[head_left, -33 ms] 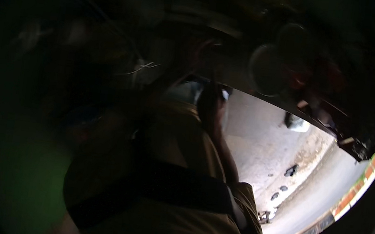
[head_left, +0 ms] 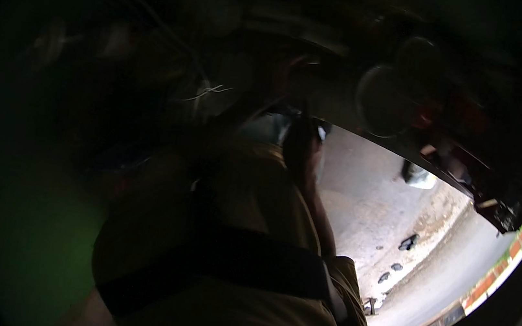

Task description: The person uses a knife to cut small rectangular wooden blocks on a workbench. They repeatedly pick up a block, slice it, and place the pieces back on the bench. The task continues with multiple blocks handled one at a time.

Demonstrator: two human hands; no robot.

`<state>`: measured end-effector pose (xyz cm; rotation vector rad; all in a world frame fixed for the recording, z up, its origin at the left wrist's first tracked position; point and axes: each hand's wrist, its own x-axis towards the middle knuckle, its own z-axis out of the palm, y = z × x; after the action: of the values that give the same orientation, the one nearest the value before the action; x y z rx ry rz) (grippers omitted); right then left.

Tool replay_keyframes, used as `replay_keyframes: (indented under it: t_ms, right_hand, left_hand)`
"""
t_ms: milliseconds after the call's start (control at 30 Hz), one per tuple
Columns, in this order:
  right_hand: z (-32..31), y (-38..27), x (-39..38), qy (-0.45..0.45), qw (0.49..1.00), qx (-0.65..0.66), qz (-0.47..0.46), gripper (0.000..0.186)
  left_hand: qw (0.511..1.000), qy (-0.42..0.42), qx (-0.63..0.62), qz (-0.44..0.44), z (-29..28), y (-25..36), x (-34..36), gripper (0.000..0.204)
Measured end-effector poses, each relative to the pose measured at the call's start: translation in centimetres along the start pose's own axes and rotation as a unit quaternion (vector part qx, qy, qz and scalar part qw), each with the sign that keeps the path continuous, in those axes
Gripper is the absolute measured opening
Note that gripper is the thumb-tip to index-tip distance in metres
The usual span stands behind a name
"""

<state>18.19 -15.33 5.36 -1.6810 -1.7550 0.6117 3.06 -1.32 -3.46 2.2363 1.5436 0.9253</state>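
Note:
In deep shadow, my right hand (head_left: 305, 146) is raised at the lower edge of a dark underside, by a slender dark shape pointing up. My left hand (head_left: 275, 73) reaches higher among dim parts and is barely visible. The fingers of both are too dark and blurred to read, as is anything in them. Thin pale wires (head_left: 208, 91) hang left of my hands. To their right are a round dark part (head_left: 389, 100) and red parts (head_left: 458, 119). My brown clothing (head_left: 244, 193) with a black strap fills the lower middle.
Beyond the dark structure (head_left: 443, 169) lies a pale concrete floor (head_left: 361, 195), with a pale, dark-sided object (head_left: 419, 176) and several small black pieces (head_left: 408, 241). A brick edging (head_left: 480, 288) curves along the right rim. A green surface (head_left: 51, 228) shows at left.
The whole view has shifted slightly right and down and is a little darker. My hands show no clear movement relative to the parts around them.

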Motion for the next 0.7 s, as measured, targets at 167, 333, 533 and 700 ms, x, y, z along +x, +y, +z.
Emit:
replay_keyframes:
  t_ms: [167,333,533,700]
  right_hand:
    - [-0.8,-1.4,1.2,-0.061,0.993,0.036,0.091,0.079]
    - [0.2,-0.5,0.4,-0.056,0.997,0.006,0.057,0.084]
    - [0.4,0.3,1.4,-0.057,0.996,0.050,0.048,0.088]
    - [1.0,1.3,0.2,-0.012,0.999,0.032,0.040,0.080]
  left_hand:
    - [0.993,0.040,-0.104,-0.044,-0.2,1.8,2.5,0.034]
    - [0.982,-0.017,-0.179,-0.062,-0.6,0.9,2.3,0.025]
    - [0.933,-0.027,-0.348,-0.084,5.1,-3.6,-0.1,0.044]
    - [0.927,-0.037,-0.372,-0.036,3.3,-3.2,1.3,0.056]
